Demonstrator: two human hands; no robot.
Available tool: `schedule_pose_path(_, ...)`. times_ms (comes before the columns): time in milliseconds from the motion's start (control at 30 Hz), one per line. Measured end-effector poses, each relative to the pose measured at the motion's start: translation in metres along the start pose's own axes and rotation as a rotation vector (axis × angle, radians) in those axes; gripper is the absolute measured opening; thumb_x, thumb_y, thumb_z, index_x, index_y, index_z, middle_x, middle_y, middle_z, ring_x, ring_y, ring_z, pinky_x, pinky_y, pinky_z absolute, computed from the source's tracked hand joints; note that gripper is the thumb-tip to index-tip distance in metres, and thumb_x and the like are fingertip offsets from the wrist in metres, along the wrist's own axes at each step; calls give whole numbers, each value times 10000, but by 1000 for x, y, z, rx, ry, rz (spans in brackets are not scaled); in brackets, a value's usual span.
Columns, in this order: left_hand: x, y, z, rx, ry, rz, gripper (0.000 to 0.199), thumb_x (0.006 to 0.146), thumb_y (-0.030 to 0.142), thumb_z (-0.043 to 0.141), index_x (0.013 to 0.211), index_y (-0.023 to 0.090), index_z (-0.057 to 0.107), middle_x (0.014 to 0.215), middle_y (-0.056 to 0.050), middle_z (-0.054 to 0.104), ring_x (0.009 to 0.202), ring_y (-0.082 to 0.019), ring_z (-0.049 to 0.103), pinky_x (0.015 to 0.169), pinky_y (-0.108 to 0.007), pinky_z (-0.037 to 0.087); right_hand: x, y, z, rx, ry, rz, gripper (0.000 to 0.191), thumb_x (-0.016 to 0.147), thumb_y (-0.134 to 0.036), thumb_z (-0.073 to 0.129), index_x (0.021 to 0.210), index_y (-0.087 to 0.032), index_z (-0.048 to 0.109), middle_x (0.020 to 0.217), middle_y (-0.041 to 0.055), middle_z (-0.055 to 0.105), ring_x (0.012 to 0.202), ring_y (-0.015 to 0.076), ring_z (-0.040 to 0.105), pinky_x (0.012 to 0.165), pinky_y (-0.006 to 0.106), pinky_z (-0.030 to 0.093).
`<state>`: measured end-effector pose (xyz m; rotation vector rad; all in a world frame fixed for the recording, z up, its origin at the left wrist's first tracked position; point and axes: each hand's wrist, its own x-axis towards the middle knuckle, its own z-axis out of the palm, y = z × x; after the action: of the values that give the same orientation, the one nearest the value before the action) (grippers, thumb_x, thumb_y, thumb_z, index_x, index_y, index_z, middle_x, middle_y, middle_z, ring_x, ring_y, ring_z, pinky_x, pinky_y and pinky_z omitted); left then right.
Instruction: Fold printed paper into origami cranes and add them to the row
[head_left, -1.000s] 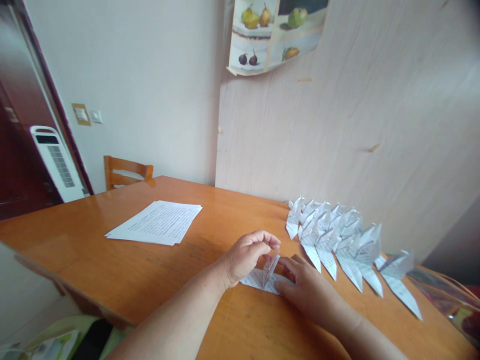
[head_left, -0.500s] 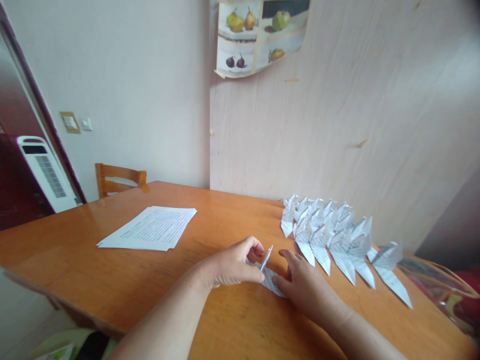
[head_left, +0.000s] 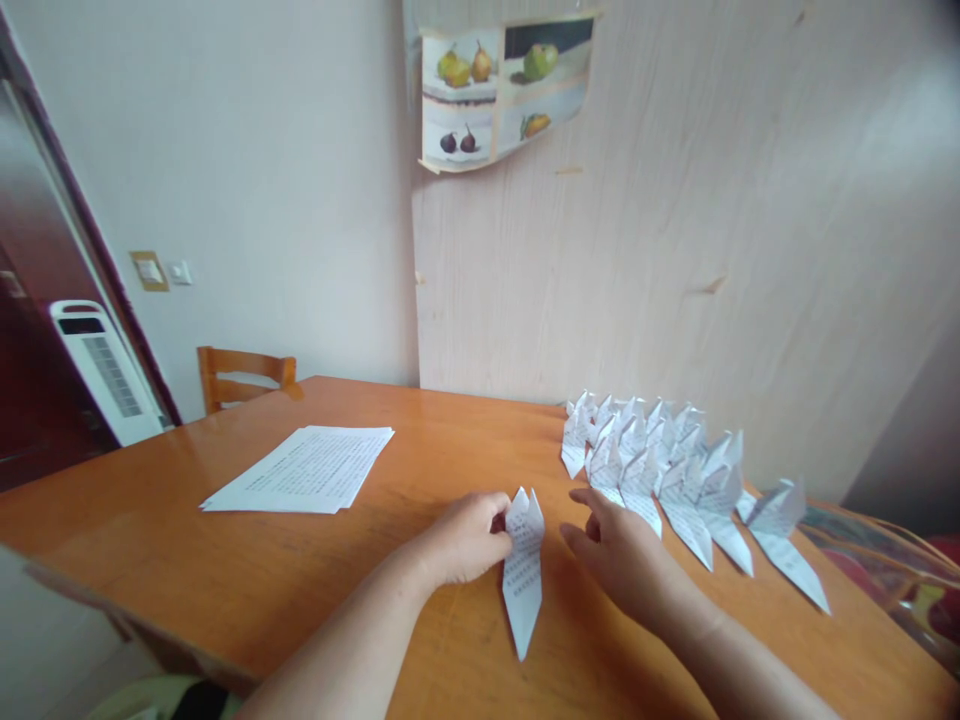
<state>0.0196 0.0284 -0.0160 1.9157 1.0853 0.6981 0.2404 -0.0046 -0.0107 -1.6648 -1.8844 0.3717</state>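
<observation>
In the head view, a folded printed-paper figure (head_left: 523,575) stands out in front of me, its long pointed end toward me and two small peaks at its far end. My left hand (head_left: 471,535) pinches its left edge near the peaks between thumb and fingers. To the right of the figure, apart from it, my right hand (head_left: 611,545) hovers with thumb and index finger spread, holding nothing. Several similar folded paper figures (head_left: 682,500) stand in rows beyond my right hand, which partly hides the nearest ones.
A stack of printed sheets (head_left: 304,470) lies on the left of the wooden table (head_left: 420,430). Behind the table's far left corner is a wooden chair (head_left: 247,375). A transparent bag (head_left: 885,560) sits past the right edge. The wall borders the table's far side.
The paper figure has turned so that its pointed end faces me and its printed front shows. My right hand has let go of it and moved right; my left hand still grips it.
</observation>
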Motion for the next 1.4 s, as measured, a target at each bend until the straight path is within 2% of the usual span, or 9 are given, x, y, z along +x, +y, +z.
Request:
schedule_pose_path(300, 3, -6, 4, -31, -12, 16, 273, 712, 122, 619, 963, 189, 702, 930, -32, 730, 884, -233, 648, 764, -295, 467, 4, -5, -31, 171, 288, 63, 419, 874, -481, 529, 1128, -177, 666, 588, -46, 529, 540, 161, 521, 531, 281, 372)
schedule_pose_path(500, 4, -9, 6, -24, -31, 34, 247, 742, 130, 611, 964, 177, 708, 964, -45, 736, 901, -239, 657, 790, -314, 478, 5, -2, -38, 220, 341, 87, 390, 847, -459, 535, 1058, -177, 703, 551, -50, 503, 519, 150, 497, 514, 268, 366)
schedule_pose_path(567, 6, -10, 6, -16, -9, 49, 230, 759, 142, 606, 965, 179, 703, 975, -46, 734, 905, -235, 657, 794, -313, 478, 7, 1, -41, 239, 382, 110, 409, 836, -469, 544, 1062, -173, 714, 540, -46, 500, 510, 149, 492, 503, 266, 360)
schedule_pose_path(700, 10, -12, 8, 12, 77, 60, 200, 761, 142, 609, 938, 186, 692, 965, -42, 729, 939, -239, 653, 815, -312, 477, 12, 12, -50, 332, 573, 127, 459, 834, -499, 565, 1083, -145, 720, 541, -37, 488, 500, 144, 471, 484, 264, 338)
schedule_pose_path(800, 15, -12, 8, 27, 99, 48, 175, 761, 168, 631, 924, 192, 690, 943, -41, 730, 934, -250, 655, 817, -321, 483, 16, 22, -55, 424, 682, 145, 484, 829, -504, 587, 1091, -120, 721, 551, -29, 499, 499, 142, 466, 484, 264, 344)
schedule_pose_path(933, 25, -9, 6, 47, 114, 44, 168, 761, 185, 638, 920, 198, 691, 935, -41, 731, 931, -254, 654, 816, -322, 486, 19, 29, -57, 491, 709, 178, 475, 831, -504, 600, 1101, -133, 723, 561, -28, 514, 498, 139, 457, 481, 262, 343)
schedule_pose_path(1033, 39, -4, 6, 62, 117, 45, 171, 752, 172, 632, 911, 196, 689, 921, -39, 729, 937, -247, 648, 815, -315, 484, 19, 27, -58, 456, 721, 183, 440, 835, -496, 597, 1078, -154, 732, 571, -24, 534, 522, 150, 482, 509, 272, 364)
schedule_pose_path(1200, 72, 3, 11, 104, 104, 58, 175, 722, 144, 629, 875, 198, 695, 887, -13, 721, 910, -218, 638, 809, -301, 478, 17, 23, -59, 474, 731, 182, 416, 840, -484, 594, 1070, -165, 729, 635, -5, 587, 570, 157, 518, 562, 286, 397)
schedule_pose_path(1400, 112, 9, 20, 154, 90, 76, 157, 743, 184, 628, 872, 215, 712, 895, 0, 728, 903, -212, 644, 807, -295, 481, 16, 18, -62, 510, 727, 175, 403, 846, -464, 585, 1066, -155, 719, 582, -36, 515, 540, 144, 476, 541, 276, 381)
